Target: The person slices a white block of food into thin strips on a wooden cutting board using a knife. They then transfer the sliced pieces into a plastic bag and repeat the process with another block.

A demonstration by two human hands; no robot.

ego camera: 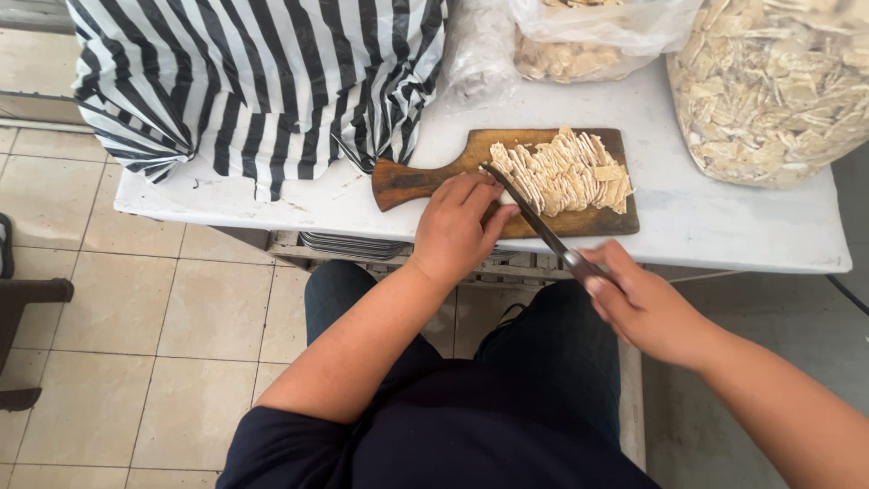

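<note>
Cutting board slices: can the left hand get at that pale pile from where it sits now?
Probably yes. The left hand rests on the wooden cutting board beside the sliced pile; only the knife held by the right hand lies between them.

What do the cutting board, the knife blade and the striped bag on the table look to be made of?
Cutting board: wood, by its brown grain and worn, darkened handle. Knife blade: probably metal, thin, dark and dull rather than shiny. Striped bag: thin plastic film, judging by its glossy crinkles and gathered folds.
</note>
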